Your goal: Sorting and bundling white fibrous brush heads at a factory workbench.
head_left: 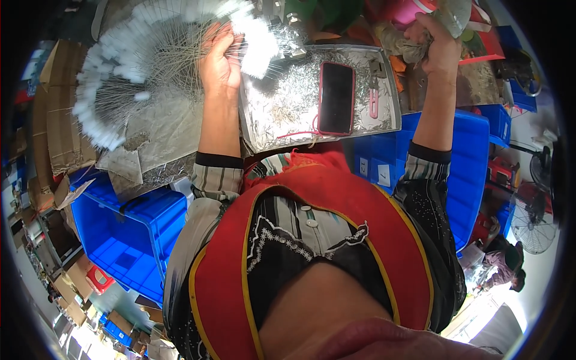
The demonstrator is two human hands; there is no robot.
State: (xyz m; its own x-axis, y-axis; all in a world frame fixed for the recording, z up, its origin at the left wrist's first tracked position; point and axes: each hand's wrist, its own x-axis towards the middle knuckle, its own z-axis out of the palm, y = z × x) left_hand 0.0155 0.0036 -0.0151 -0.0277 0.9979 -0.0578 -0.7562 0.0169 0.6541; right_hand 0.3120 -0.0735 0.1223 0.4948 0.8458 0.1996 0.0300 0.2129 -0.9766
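At the upper left, my left hand (221,63) is closed around part of a bundle of thin wire stems. White tufted ends tip these stems, and a large fan of the same white-tufted wires (123,57) spreads out to its left. Bright light washes out the tufts beside my fingers. My right hand (438,45), at the upper right, curls its fingers by a crumpled greyish cloth-like thing (409,47) and a translucent pale thing (456,17). I cannot make out which of these it grips.
Between my arms lies a white tray (258,129) strewn with small metal bits. In it rest a phone (336,99) with a red edge and a pink-handled cutter (374,103). Blue bins (123,231) stand at both sides. Cardboard (67,108) borders the left; a fan (533,213) stands right.
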